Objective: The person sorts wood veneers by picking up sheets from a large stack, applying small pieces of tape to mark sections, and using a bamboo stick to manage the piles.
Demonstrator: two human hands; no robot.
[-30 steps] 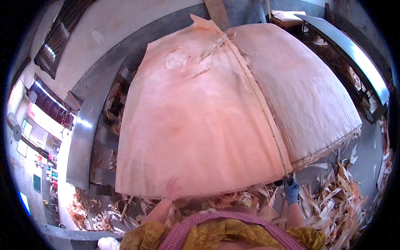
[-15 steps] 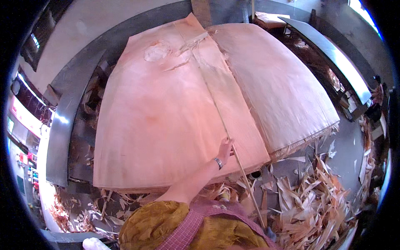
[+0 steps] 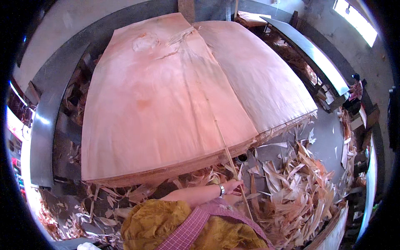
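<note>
A wide stack of pinkish wood veneer sheets [image 3: 141, 121] fills the middle, its top sheet marked by a rough knot and a torn patch at the far end. A long thin wooden stick [image 3: 225, 146] reaches from over the sheet past the near edge toward my body. Close to my apron, my left hand [image 3: 233, 187], with a watch at the wrist, has its fingers closed around the stick. Beyond the stick, a second, paler veneer stack [image 3: 266, 79] adjoins on the right. My right hand is out of sight.
Torn veneer scraps [image 3: 296, 187] are heaped on the floor at the right and along the near edge. Long metal-topped benches stand left [image 3: 46, 125] and right [image 3: 308, 50]. Another person [image 3: 356, 89] is by the far end of the right bench.
My left hand has moved from above the veneer sheet back toward my body, beyond the stack's near edge, still on the stick. The view has shifted rightward.
</note>
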